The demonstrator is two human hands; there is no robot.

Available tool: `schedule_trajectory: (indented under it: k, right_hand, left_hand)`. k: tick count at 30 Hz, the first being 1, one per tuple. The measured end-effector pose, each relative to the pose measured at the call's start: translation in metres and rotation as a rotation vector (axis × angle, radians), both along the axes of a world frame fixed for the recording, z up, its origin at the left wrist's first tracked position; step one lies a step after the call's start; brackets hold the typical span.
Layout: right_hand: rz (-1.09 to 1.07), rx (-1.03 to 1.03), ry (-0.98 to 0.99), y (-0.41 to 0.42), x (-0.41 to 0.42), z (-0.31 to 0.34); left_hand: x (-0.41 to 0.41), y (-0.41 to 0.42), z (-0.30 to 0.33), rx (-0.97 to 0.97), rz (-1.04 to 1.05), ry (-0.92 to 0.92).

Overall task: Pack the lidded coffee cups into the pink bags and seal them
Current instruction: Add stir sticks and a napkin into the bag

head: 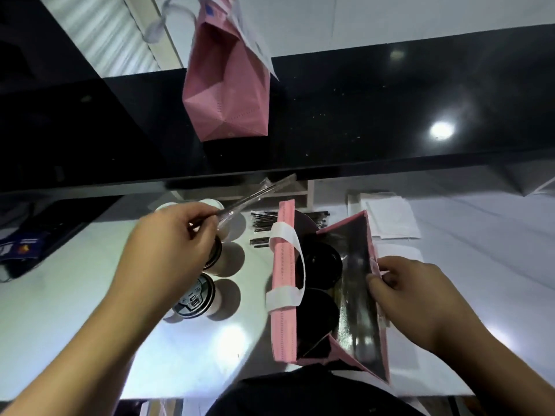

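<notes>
So I'm pinching the near wall of the open pink bag [327,283] with my right hand [417,298], thumb and fingers curled over the rim, basically pulling it toward me so the mouth is gaping wide. I reckon that's the whole point of the grip: the silver lining is floppy and would fold shut otherwise. Just past my fingertips, down inside, two lidded cups [319,280] are sitting one behind the other with their black lids up. The white handle [285,265] is flopping over the far pink wall, away from my hand.

My left hand [177,238] is curled round a wrapped straw [255,195], pinching it near the low end so the rest is sticking up and away from my knuckles. I'm guessing it's heading for the bag, though it's blurry and I can't tell if it's one straw or a couple.

Right under that hand a cup [196,298] with a printed black lid is waiting on the white counter [75,319], with at least one more half hidden beneath my fingers. Loose dark straws [262,225] are lying between my two hands, closer to the bag. Further out, well beyond both grips, another pink bag [228,85] is standing on the black ledge [390,115], top folded down with a paper slip on it, so that one looks finished.
</notes>
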State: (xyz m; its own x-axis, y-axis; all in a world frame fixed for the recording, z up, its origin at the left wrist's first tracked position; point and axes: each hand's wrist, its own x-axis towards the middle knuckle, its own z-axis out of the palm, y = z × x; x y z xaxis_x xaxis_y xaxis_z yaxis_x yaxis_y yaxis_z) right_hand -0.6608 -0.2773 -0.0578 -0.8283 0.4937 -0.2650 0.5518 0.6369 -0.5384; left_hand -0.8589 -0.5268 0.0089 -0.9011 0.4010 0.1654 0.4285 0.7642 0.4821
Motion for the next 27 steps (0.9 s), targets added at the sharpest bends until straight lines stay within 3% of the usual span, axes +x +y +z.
schedule_trajectory:
  k: [4,10,13,19,24,27]
  right_hand:
    - [0.008,-0.009,0.034,-0.002,0.002,0.005]
    - [-0.004,0.017,0.074,0.0,0.006,0.003]
    - [0.002,0.014,0.085,0.002,0.007,0.001]
    - [0.009,0.022,0.113,0.004,0.011,0.0]
    - [-0.001,0.04,0.101,0.007,0.012,-0.002]
    - [-0.011,0.037,0.087,0.009,0.013,-0.001]
  left_hand:
    - [0.053,0.016,0.05,-0.02,-0.139,0.014]
    - [0.089,0.06,0.049,-0.519,-0.305,-0.016]
    - [0.093,0.083,0.021,-0.639,-0.331,-0.048]
    - [0.094,0.131,-0.02,-0.653,-0.393,-0.041]
    - [0.089,0.153,-0.051,-0.603,-0.423,-0.197]
    - [0.095,0.154,-0.065,-0.59,-0.455,-0.411]
